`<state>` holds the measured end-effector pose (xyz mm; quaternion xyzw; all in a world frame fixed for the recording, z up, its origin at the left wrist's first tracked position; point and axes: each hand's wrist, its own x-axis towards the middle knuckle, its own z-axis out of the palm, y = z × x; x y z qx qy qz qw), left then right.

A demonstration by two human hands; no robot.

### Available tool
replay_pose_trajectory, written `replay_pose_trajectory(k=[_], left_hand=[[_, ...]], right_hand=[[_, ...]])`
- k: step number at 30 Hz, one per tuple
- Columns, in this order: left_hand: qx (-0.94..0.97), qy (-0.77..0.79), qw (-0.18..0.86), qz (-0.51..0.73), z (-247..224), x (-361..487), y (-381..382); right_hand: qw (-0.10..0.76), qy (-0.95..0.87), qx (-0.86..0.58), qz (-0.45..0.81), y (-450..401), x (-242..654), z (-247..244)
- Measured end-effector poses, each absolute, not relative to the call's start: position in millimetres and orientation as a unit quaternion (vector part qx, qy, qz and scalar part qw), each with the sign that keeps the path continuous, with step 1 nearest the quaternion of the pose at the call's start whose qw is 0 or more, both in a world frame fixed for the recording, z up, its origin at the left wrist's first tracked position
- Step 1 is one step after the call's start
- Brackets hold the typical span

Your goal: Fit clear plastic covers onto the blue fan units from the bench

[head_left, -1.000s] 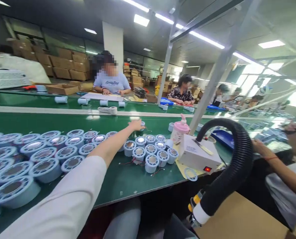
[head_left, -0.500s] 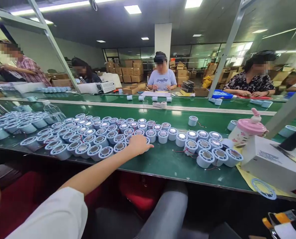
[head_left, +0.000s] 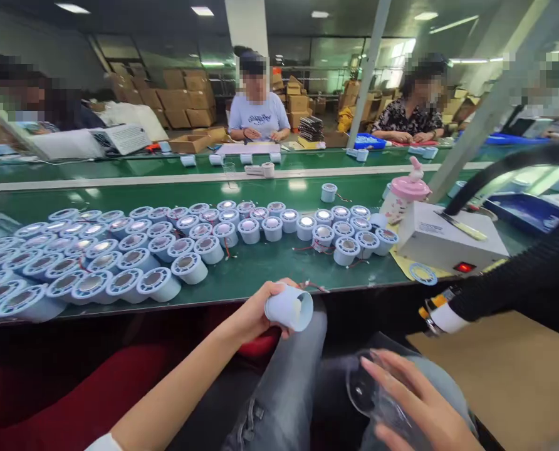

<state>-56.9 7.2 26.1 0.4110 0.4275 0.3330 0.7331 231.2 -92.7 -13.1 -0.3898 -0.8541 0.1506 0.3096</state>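
Over my lap, my left hand (head_left: pixel 255 313) grips a light-blue round plastic housing (head_left: pixel 282 305), tipped on its side so its hollow end faces right. A thin red wire trails from behind it. Lower right, my right hand (head_left: pixel 415 401) has its fingers around a clear plastic cup-shaped piece (head_left: pixel 361 391); both are slightly blurred. Several rows of similar blue housings (head_left: pixel 155 280), with silver discs on top and red wires, stand on the green bench (head_left: pixel 242 279) beyond my left arm. A smaller cluster of housings (head_left: pixel 348 249) stands further right.
A white box with a red lit switch (head_left: pixel 449 241) is on the right, beside a pink-lidded cup (head_left: pixel 407 191). A black corrugated hose (head_left: pixel 519 285) arches over the right side. A flat blue ring (head_left: pixel 423 274) lies near the bench edge. Co-workers sit across the bench.
My left hand has lifted a housing from the bench and drawn it back over my lap. My right hand has come into view with the clear plastic piece. The view has turned right and down.
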Motion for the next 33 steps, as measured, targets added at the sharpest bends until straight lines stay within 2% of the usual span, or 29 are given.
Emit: replay_pose_trajectory(k=[2,5,7,9,14,22,25,28,30,33], left_hand=[[0.355,0.389,0.819,0.229,14.2,-35.3,3.1],[0.390,0.330,0.854,0.097,6.9,-11.9,-1.2],[0.484,0.295,0.823,0.030,11.6,-3.1,-2.6],[0.601,0.292,0.744,0.001,22.1,1.9,-3.8],[0.798,0.325,0.495,0.115,42.2,6.6,-13.6],[0.809,0.312,0.437,0.237,-1.8,9.3,-23.1],[0.812,0.282,0.452,0.239,-8.0,11.4,-23.2],[0.769,0.278,0.532,0.220,-3.4,12.8,-25.8],[0.704,0.293,0.610,0.216,0.2,12.8,-28.1],[0.605,0.299,0.706,0.215,1.9,11.5,-30.5]], right_hand=[[0.282,-0.869,-0.399,0.080,-87.7,217.3,-3.9],[0.252,-0.853,-0.455,0.038,-81.0,204.8,5.3],[0.228,-0.837,-0.496,0.044,-81.2,205.2,7.6],[0.214,-0.820,-0.522,0.097,-84.8,210.5,9.1],[0.239,-0.745,-0.517,0.348,-91.7,223.4,14.6],[0.386,-0.558,-0.574,0.458,-88.9,216.9,12.0],[0.426,-0.511,-0.584,0.464,-88.1,219.6,9.7],[0.459,-0.485,-0.551,0.501,-87.6,225.3,7.1],[0.449,-0.519,-0.516,0.512,-88.2,228.9,5.9],[0.386,-0.648,-0.499,0.426,-90.8,232.2,5.6]])
